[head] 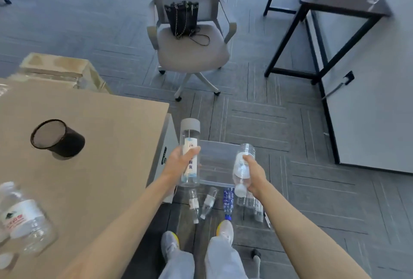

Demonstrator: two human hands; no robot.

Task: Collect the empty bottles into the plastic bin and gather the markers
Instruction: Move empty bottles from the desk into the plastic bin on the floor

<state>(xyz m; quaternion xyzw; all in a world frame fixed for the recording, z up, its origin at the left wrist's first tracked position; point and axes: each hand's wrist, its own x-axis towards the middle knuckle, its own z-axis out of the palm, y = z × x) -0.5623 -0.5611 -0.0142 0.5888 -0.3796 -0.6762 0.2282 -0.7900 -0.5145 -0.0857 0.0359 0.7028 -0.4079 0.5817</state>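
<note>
Grey carpet tiles cover the office floor, with a swivel chair [192, 55] carrying a black bag [182, 18] in the upper middle of the frame. At the left, a wooden desk [100, 122] holds a black mesh cup [58, 139] lying on its side and, in the lower left corner, a clear bottle [24, 218]. At centre frame the left hand [178, 162] wraps its fingers round a tall grey-capped bottle [190, 135] at the label, seemingly above the left edge of the clear plastic bin [219, 160] on the floor. Below the bin, near the person's shoes, several more bottles [207, 202] lie on the carpet. The right hand [256, 177] grips a ribbed bottle [241, 167] cap-down by the bin's right side. Lower right of that lies what looks like a marker [267, 219]. These empties should be feather-light, thin-walled and rather slick, denting if squeezed. Mid-body at the label looks the safest hold, and they will likely bounce when dropped.
</note>
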